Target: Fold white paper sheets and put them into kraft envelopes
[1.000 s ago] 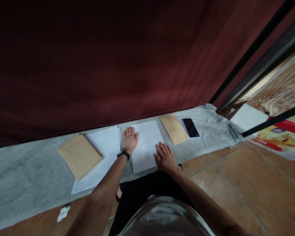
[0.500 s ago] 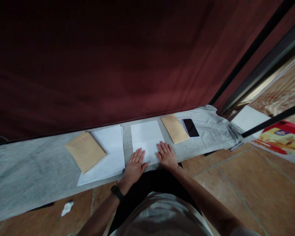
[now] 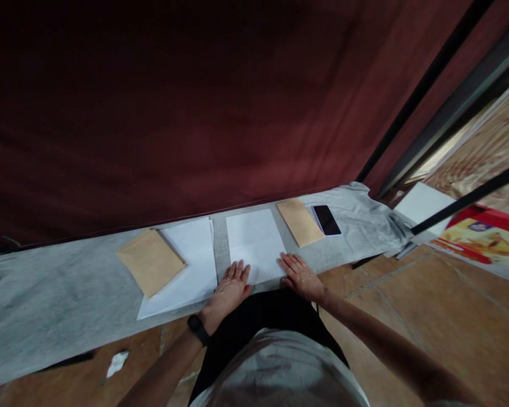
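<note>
A white sheet of paper point(image 3: 257, 240) lies on the grey cloth-covered table point(image 3: 59, 288) straight in front of me. My left hand point(image 3: 232, 287) rests flat at its lower left corner, fingers stretched forward. At the lower right edge lies my right hand point(image 3: 300, 276), flat with its fingers extended and touching the sheet's border. Neither hand grips anything. To the left is a stack of white paper point(image 3: 195, 271), with several brown envelopes point(image 3: 150, 263) piled askew on top. Right of the sheet sits another brown envelope point(image 3: 300, 221).
A phone point(image 3: 327, 220) lies beside the right-hand envelope. Behind the table hangs a dark red curtain point(image 3: 220, 130). A black pole point(image 3: 470, 195) crosses at the right, near a red and yellow printed box point(image 3: 487, 237). A crumpled white tissue point(image 3: 117, 363) is on the tiled floor.
My right hand has slid right and slightly down, from on the sheet to its right edge. My left hand has shifted slightly down near the left corner.
</note>
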A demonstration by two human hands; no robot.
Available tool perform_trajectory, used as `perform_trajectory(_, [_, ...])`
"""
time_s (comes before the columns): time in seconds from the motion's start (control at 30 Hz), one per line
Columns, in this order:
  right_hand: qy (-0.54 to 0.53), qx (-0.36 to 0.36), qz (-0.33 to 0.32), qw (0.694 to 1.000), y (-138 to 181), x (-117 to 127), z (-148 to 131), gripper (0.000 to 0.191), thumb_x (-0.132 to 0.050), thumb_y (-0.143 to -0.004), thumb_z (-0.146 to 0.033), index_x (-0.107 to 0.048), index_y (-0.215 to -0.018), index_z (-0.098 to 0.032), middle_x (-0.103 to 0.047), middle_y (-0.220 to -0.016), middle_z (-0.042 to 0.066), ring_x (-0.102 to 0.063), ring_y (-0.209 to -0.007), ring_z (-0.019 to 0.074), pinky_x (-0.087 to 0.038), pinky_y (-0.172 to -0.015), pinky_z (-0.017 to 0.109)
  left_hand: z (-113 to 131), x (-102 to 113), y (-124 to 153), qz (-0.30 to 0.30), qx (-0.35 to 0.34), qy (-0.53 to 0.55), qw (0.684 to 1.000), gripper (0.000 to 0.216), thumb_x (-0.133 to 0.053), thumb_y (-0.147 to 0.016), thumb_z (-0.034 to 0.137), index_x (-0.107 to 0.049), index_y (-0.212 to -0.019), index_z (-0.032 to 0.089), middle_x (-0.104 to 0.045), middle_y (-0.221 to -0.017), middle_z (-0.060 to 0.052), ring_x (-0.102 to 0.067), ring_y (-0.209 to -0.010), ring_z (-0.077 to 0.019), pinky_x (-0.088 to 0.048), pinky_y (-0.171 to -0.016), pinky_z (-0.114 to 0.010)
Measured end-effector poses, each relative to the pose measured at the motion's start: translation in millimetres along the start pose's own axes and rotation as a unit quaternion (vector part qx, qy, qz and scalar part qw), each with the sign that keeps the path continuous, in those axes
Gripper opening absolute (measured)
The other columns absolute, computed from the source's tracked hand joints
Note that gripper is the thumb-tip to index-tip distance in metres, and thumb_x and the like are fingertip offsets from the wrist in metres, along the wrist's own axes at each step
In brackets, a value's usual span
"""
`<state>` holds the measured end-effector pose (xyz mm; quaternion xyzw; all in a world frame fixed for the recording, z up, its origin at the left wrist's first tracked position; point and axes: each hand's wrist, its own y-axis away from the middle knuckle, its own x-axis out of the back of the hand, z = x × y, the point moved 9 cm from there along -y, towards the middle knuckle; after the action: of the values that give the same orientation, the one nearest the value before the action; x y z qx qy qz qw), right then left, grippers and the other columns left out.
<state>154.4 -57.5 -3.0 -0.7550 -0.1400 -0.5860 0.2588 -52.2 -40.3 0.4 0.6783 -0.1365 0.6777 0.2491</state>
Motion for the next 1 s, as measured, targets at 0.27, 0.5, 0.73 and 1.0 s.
perform_trajectory(0.27, [-0.022, 0.015, -0.032, 0.999, -4.0, -2.3, 6.1, 0.062, -0.061, -0.096, -0.027, -0.043, -0.154, -0.015, -0.042, -0.159, 0.018, -0.041, -0.147, 0.0289, -0.033, -0.122, 0.052, 7.2, 5.5, 5.3, 0.011, -0.021, 0.002, 1.000, 0.063, -0.041, -0.087, 0.004, -0.047, -0.149, 0.009, -0.042, -0.157, -0.024, -0.040, -0.148, -0.0312, -0.037, -0.119, -0.050])
perform_trajectory(0.5, [-0.073, 0.010, 0.004, 0.997, -2.0, 4.4, 10.5, 0.056, -0.062, -0.097, -0.027, -0.049, -0.150, -0.021, -0.047, -0.157, 0.015, -0.045, -0.145, 0.0275, -0.038, -0.119, 0.053, -9.2, 9.8, 11.4, 0.095, -0.021, 0.079, 0.992, 0.051, -0.042, -0.093, 0.008, -0.059, -0.140, 0.017, -0.058, -0.147, -0.014, -0.052, -0.140, -0.0237, -0.044, -0.116, -0.044])
perform_trajectory(0.73, [-0.182, -0.055, 0.031, 0.981, -1.8, 3.9, 31.1, 0.052, -0.055, -0.088, -0.006, -0.066, -0.135, -0.024, -0.060, -0.146, 0.007, -0.052, -0.139, 0.0239, -0.041, -0.119, 0.050, -8.7, 12.5, 29.5, 0.153, -0.028, 0.144, 0.977, 0.042, -0.047, -0.096, 0.012, -0.066, -0.132, 0.024, -0.067, -0.138, -0.006, -0.060, -0.132, -0.0213, -0.049, -0.114, -0.044])
perform_trajectory(1.0, [-0.215, -0.013, 0.060, 0.975, 11.9, 8.2, 19.4, 0.050, -0.055, -0.090, -0.007, -0.067, -0.134, -0.028, -0.067, -0.138, 0.006, -0.058, -0.133, 0.0227, -0.042, -0.118, 0.053, -29.0, 8.4, 34.2, 0.166, -0.005, 0.209, 0.964, 0.071, -0.047, -0.074, -0.007, -0.064, -0.135, 0.026, -0.060, -0.146, -0.003, -0.055, -0.137, -0.0189, -0.046, -0.117, -0.044])
